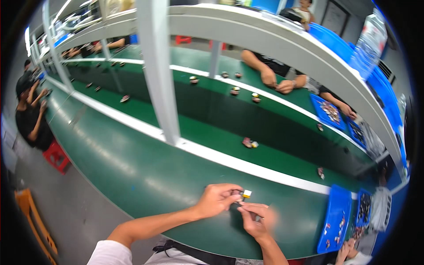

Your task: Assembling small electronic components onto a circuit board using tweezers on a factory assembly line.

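Over the green bench, my left hand pinches a small part with a white and yellow end, which sticks out past the fingertips. Just beside it, my right hand is closed too, thumb and finger pressed together at the part's lower, dark side. The fingers cover most of the part, so its kind cannot be told. Part of the right hand is blurred.
Small assemblies, one of them reddish and white, lie along the green belt beyond a white rail. A white post rises ahead. At right stands a blue tray with small parts; another person's hands are near it. Co-workers sit opposite and far left.
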{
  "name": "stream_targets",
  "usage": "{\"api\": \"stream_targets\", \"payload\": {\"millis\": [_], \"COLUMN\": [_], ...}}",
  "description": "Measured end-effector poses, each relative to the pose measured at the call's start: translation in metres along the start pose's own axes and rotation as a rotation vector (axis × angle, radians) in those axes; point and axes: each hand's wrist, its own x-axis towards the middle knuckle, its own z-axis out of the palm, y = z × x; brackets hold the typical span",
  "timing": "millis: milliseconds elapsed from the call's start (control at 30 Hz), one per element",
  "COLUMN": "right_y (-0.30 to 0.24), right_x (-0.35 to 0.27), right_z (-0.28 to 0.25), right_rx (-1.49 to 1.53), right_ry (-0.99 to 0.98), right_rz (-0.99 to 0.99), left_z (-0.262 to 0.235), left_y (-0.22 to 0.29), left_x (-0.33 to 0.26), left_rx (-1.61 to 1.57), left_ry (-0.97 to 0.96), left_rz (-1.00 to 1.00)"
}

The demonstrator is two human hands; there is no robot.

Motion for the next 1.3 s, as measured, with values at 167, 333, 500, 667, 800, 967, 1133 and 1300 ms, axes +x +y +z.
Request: {"api": "stream_targets", "payload": {"millis": [167,333,500,667,800,967,1133,1300], "right_y": [-0.004,-0.005,-0.002,0.002,0.001,0.002,0.004,0.004], "right_x": [-0.002,-0.001,-0.003,-0.003,-0.002,-0.001,-0.001,-0.002], "right_z": [-0.007,-0.006,-0.004,-0.005,-0.005,-0.004,-0.003,-0.003], "right_rx": [0.025,0.044,0.049,0.025,0.035,0.038,0.046,0.063], "right_ry": [-0.036,-0.002,0.012,-0.006,-0.01,-0.013,-0.009,-0.018], "right_rz": [0.024,0.055,0.035,0.021,0.021,-0.007,0.005,0.036], "left_z": [0.006,0.005,0.006,0.008,0.009,0.009,0.008,0.005], "left_y": [0.002,0.013,0.009,0.006,0.001,0.0,-0.001,-0.005], "left_x": [-0.004,-0.004,-0.003,-0.001,0.0,-0.001,0.001,0.001], "left_rx": [-0.077,-0.077,-0.082,-0.121,-0.138,-0.132,-0.128,-0.166], "left_ry": [0.001,0.008,0.013,0.028,0.035,0.047,0.033,0.028], "left_rz": [-0.024,-0.045,-0.068,-0.089,-0.078,-0.112,-0.101,-0.11]}}
